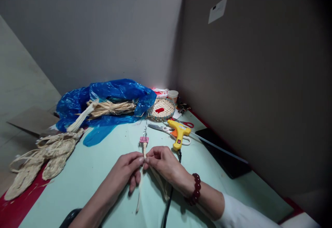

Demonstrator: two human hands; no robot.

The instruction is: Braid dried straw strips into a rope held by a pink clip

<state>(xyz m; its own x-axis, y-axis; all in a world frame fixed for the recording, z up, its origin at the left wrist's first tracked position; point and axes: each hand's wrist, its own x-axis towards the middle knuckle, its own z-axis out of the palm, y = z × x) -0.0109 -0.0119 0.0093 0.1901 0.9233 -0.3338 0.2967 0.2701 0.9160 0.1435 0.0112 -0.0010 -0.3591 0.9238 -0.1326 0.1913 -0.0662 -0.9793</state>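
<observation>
A short pale braid of dried plant fibre (144,147) runs toward me from a pink binder clip (144,139) on the table. My left hand (131,167) pinches the near end of the braid from the left. From the right, my right hand (162,162) pinches it at the same spot, its fingertips almost touching the left ones. Loose fibre strands (139,193) hang down below both hands, one thin on the left and a wider one under my right wrist. A dark red bead bracelet (197,188) circles that wrist.
A yellow glue gun (178,134) lies right of the clip, beside scissors (166,129); its black cord runs under my right forearm. Behind are a round woven basket (168,109) and a blue plastic bag (119,88) with a fibre bundle (116,108). Woven sandals (55,158) lie left, a black tablet-like slab (223,155) right.
</observation>
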